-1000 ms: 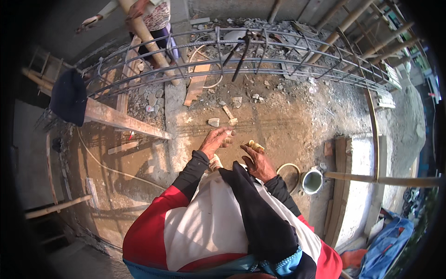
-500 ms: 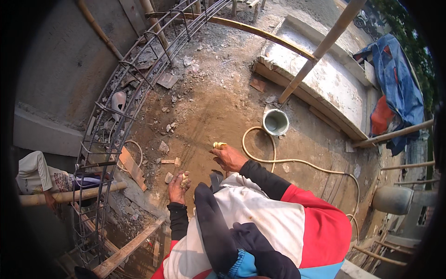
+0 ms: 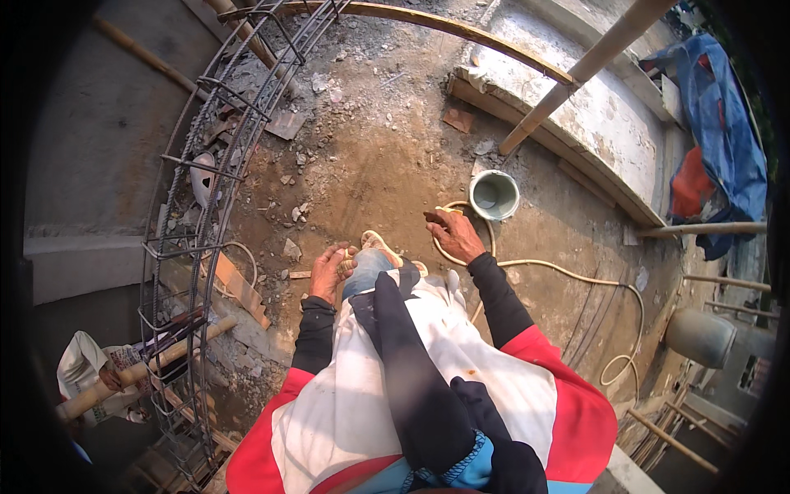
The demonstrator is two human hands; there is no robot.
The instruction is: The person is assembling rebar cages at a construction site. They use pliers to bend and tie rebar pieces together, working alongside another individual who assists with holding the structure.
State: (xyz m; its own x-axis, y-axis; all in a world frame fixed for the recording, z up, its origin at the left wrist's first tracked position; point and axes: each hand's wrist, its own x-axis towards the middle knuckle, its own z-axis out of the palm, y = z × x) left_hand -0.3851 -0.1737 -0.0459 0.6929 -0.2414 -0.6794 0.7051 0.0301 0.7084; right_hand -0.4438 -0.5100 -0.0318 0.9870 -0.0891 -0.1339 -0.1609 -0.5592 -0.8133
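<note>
My left hand (image 3: 329,272) is low in front of my body, beside my jeans-clad leg, with its fingers loosely bent and partly apart. My right hand (image 3: 457,235) is held out to the right, fingers and thumb apart, over the loop of a pale yellow hose (image 3: 539,263). Small pale yellow patches show at the fingers of both hands; whether they are coverings or something held cannot be made out. A grey-green bucket (image 3: 494,195) stands just beyond my right hand. A sandalled foot (image 3: 380,245) shows between my hands on the dirt.
A long rebar cage (image 3: 220,173) curves along the left, with a light-coloured shoe (image 3: 202,179) by it. Another person's sleeve (image 3: 82,362) shows at lower left. A bamboo pole (image 3: 588,76) leans by the concrete slab (image 3: 568,115). Rubble and planks (image 3: 240,290) lie about.
My view has turned and shifted, and my leg and sandalled foot have come into sight. My right hand has moved rightward and up, nearer the bucket; my left hand is farther forward.
</note>
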